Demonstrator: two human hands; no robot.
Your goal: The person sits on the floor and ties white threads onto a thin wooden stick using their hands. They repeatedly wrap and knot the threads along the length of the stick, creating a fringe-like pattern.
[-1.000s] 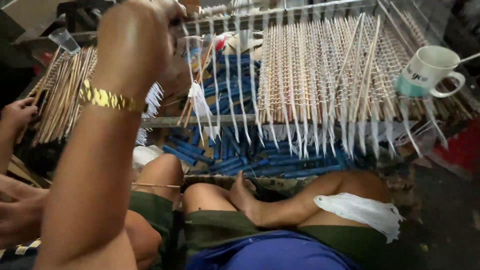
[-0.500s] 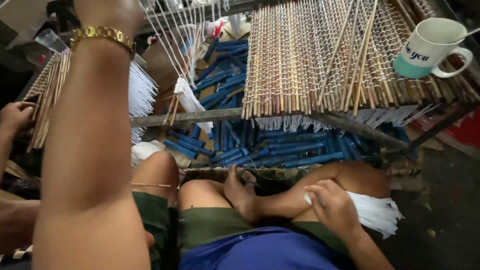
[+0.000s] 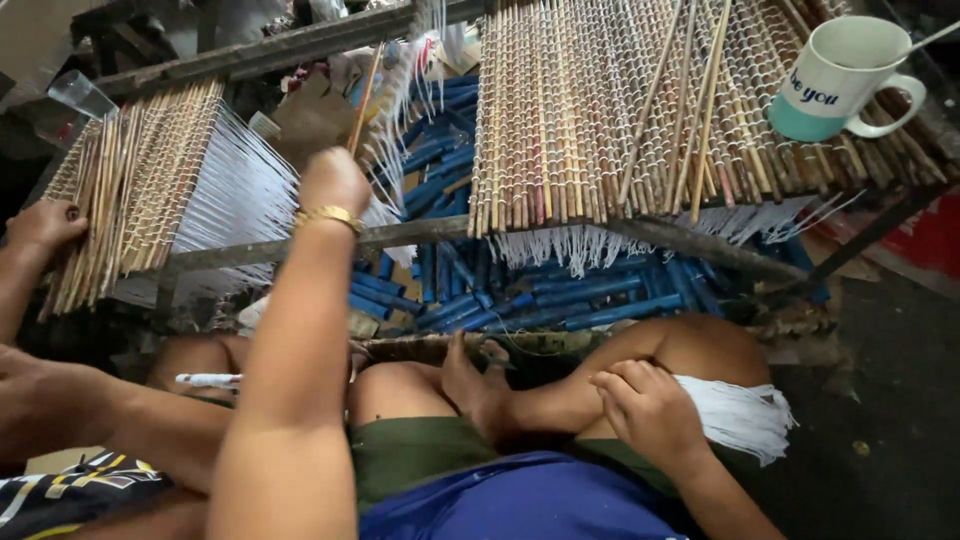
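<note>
My left hand (image 3: 335, 182), with a gold bracelet at the wrist, is raised in front of the frame's metal bar (image 3: 430, 232) and is closed on a thin bamboo stick (image 3: 365, 92) that points up. White warp threads (image 3: 240, 195) fan out beside it from the left woven stick mat (image 3: 140, 170). My right hand (image 3: 648, 408) rests on my right thigh, its fingers curled over the end of a white thread bundle (image 3: 742, 415). The larger stick mat (image 3: 590, 110) lies on the frame to the right, with loose sticks on top.
A white and teal mug (image 3: 835, 72) stands on the right mat's far corner. Many blue sticks (image 3: 560, 300) lie under the frame. Another person's hand (image 3: 42, 225) touches the left mat's edge and their forearm (image 3: 70, 400) crosses my left knee. A clear cup (image 3: 78, 95) stands far left.
My left hand has come down from the top of the frame to the metal bar. My right hand has come onto the white thread bundle and closed over it.
</note>
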